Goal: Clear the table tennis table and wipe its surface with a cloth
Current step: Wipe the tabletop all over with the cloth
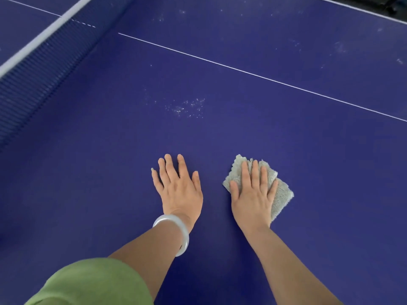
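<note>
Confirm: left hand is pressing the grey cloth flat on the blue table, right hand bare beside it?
Not quite. The head view shows the right hand pressing the grey cloth flat on the blue table; the left hand lies bare beside it.

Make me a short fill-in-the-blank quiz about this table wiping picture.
1. The cloth lies under the ____ hand.
2. The left hand rests flat on the bare ____.
3. The bracelet sits on the ____ wrist.
4. White specks lie between the hands and the white ____.

Missing: right; table; left; line
</note>
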The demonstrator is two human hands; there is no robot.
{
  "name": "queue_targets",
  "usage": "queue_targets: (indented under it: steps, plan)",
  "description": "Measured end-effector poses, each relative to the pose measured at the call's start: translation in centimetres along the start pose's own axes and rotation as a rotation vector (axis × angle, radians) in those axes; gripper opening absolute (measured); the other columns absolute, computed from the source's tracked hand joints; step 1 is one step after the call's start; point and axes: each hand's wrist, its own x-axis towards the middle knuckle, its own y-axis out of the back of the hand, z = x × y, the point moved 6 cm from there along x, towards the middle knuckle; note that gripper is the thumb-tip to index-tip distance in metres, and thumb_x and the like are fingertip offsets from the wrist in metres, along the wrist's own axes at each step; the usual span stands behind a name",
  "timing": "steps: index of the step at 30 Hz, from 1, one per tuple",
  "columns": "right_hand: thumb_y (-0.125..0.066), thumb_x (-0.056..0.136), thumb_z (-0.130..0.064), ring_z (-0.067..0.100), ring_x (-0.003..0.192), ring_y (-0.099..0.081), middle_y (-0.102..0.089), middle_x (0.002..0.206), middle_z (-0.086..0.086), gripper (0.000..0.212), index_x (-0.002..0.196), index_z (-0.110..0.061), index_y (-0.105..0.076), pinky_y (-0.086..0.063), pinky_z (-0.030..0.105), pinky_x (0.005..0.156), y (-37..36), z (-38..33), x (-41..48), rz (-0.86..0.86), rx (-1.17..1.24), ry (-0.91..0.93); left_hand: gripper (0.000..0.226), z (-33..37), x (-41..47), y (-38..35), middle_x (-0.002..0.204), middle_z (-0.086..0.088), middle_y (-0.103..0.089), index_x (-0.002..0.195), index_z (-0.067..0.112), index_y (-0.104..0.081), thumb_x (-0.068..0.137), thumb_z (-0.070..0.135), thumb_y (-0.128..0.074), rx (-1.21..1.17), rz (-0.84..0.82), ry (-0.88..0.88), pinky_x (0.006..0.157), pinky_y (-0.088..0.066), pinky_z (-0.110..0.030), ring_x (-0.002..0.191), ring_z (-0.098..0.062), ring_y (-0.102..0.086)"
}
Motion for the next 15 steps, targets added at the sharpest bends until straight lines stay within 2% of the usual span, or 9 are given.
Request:
queue_targets:
  steps: [3,6,8,10,12,13,15]
  plan:
    - [0.001,0.097,-0.054,0.020,0.153,0.009,0.002,0.166,-0.002,0.067,0.158,-0.026,-0.001,0.005,0.050,0.123,0.4,0.2,0.0,0.017,-0.009,0.062,0.056,-1.6,0.6,1.7,0.160,-0.012,-0.015,0.153,0.018,-0.025,0.103,0.041,-0.030,-0.127,-0.027,-0.100,0.120,-0.008,-0.044,0.148,-0.029,-0.010]
    - [0.006,0.095,-0.055,0.019,0.153,0.009,0.001,0.166,-0.003,0.071,0.158,-0.025,-0.001,0.006,0.049,0.123,0.5,0.2,-0.1,0.013,-0.030,0.080,0.053,-5.4,2.5,4.4,0.151,-0.011,-0.033,0.146,0.010,-0.040,0.101,0.037,-0.036,-0.070,0.051,-0.276,0.116,-0.020,-0.043,0.139,-0.029,-0.028]
    - [0.005,0.098,-0.053,0.018,0.152,0.010,0.002,0.166,-0.004,0.066,0.158,-0.026,0.001,0.007,0.049,0.123,0.6,0.2,-0.1,0.005,-0.033,0.067,0.057,-9.2,4.7,5.8,0.156,-0.015,-0.026,0.150,0.009,-0.033,0.101,0.039,-0.035,0.009,0.088,-0.217,0.119,-0.013,-0.045,0.145,-0.032,-0.020]
    - [0.000,0.098,-0.052,0.017,0.152,0.011,0.004,0.166,-0.004,0.064,0.157,-0.027,0.004,0.005,0.049,0.123,0.5,0.0,-0.3,-0.012,0.008,0.001,0.063,-12.8,6.5,6.1,0.162,-0.014,-0.010,0.155,0.012,-0.019,0.102,0.045,-0.026,0.067,0.063,-0.089,0.122,-0.002,-0.045,0.151,-0.030,-0.003]
    - [-0.002,0.097,-0.051,0.018,0.152,0.012,0.006,0.166,-0.004,0.064,0.155,-0.028,0.010,0.005,0.051,0.122,0.3,-1.2,-1.2,-0.003,0.051,-0.080,0.066,-14.7,7.0,5.6,0.164,-0.012,0.001,0.157,0.016,-0.007,0.101,0.049,-0.017,0.120,0.053,-0.047,0.123,0.004,-0.045,0.151,-0.027,0.007]
    - [-0.001,0.098,-0.051,0.019,0.152,0.012,0.007,0.166,-0.003,0.063,0.155,-0.027,0.011,0.004,0.052,0.122,0.2,-2.6,-1.9,0.015,0.054,-0.077,0.067,-15.0,7.0,5.3,0.164,-0.011,0.003,0.157,0.017,-0.003,0.100,0.050,-0.013,0.145,0.063,-0.056,0.122,0.005,-0.045,0.151,-0.026,0.008]
    - [-0.003,0.101,-0.049,0.021,0.153,0.007,0.002,0.166,-0.001,0.062,0.157,-0.024,0.002,-0.001,0.054,0.122,-0.2,-7.1,-3.2,0.037,0.042,0.061,0.068,-15.2,7.0,4.9,0.164,-0.009,0.006,0.157,0.019,0.001,0.098,0.051,-0.006,0.172,0.087,-0.070,0.122,0.006,-0.044,0.151,-0.025,0.010]
